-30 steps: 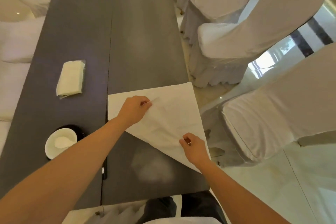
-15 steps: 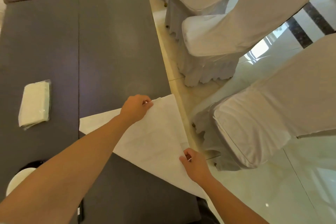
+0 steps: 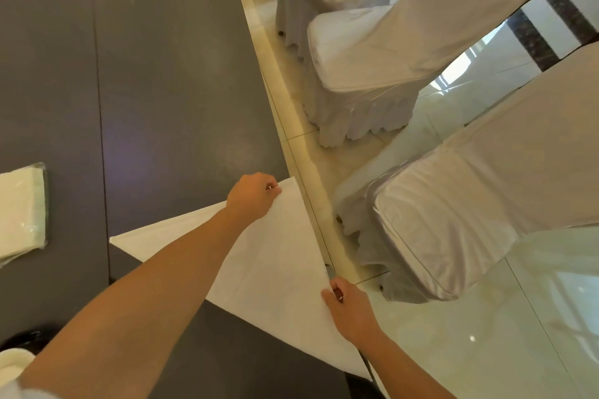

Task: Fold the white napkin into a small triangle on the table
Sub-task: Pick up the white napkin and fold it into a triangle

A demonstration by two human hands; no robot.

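The white napkin (image 3: 275, 256) lies folded into a large triangle at the right edge of the dark grey table (image 3: 168, 74). My left hand (image 3: 252, 196) pinches the napkin's far corner by the table edge. My right hand (image 3: 350, 309) pinches the napkin's right edge lower down, near the table edge. My left forearm crosses over the napkin's left part and hides some of it. One point of the triangle reaches left, another reaches toward the bottom right.
A wrapped pack of white napkins (image 3: 21, 210) lies at the table's left. A white bowl (image 3: 13, 363) on a dark saucer shows at the bottom left. Chairs in white covers (image 3: 453, 220) stand right of the table on a glossy floor.
My left hand has carried the napkin's upper layer to the far right corner, leaving a flat triangle. The view has swung right, so the pack and bowl slid toward the left edge.
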